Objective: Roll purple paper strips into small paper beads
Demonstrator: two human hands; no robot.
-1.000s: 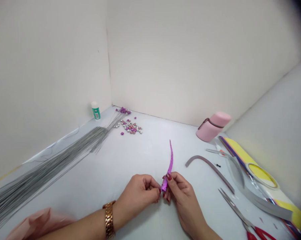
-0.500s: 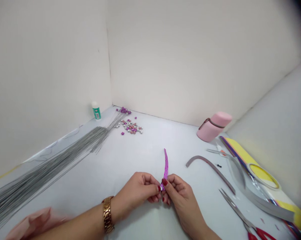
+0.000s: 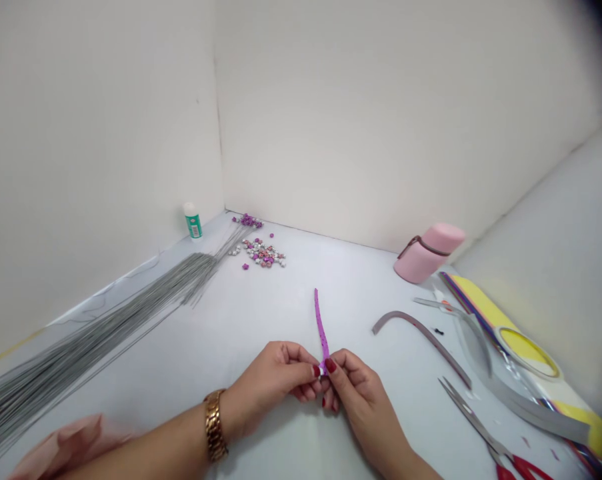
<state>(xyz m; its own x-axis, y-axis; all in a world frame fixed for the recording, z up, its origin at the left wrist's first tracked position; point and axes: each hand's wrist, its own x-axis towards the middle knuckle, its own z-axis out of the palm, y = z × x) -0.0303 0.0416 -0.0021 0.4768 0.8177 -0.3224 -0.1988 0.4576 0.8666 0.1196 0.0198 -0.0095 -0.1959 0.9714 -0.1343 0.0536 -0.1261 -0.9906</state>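
A narrow purple paper strip point(image 3: 321, 325) with dark specks stands up from between my two hands, its far end pointing toward the back wall. My left hand point(image 3: 283, 377), with a gold watch on the wrist, pinches the strip's folded near end, where a bit of white shows. Thumb and fingers of my right hand point(image 3: 357, 393) close on the same folded part from the other side. The fingertips hide most of the fold. Beyond the hands lies a heap of small folded stars point(image 3: 265, 254) in purple, silver and pink.
Thin grey wires point(image 3: 125, 327) run along the left, some tipped with purple stars point(image 3: 248, 221). A glue bottle point(image 3: 193, 222) stands behind them. To the right are a pink flask point(image 3: 425, 253), a grey strip point(image 3: 425, 333), scissors point(image 3: 473, 417), yellow paper point(image 3: 481, 300) and a tape ring point(image 3: 555, 369).
The free end of the purple strip has swung left and now leans slightly leftward. Both hands keep pinching its near end, with small finger shifts.
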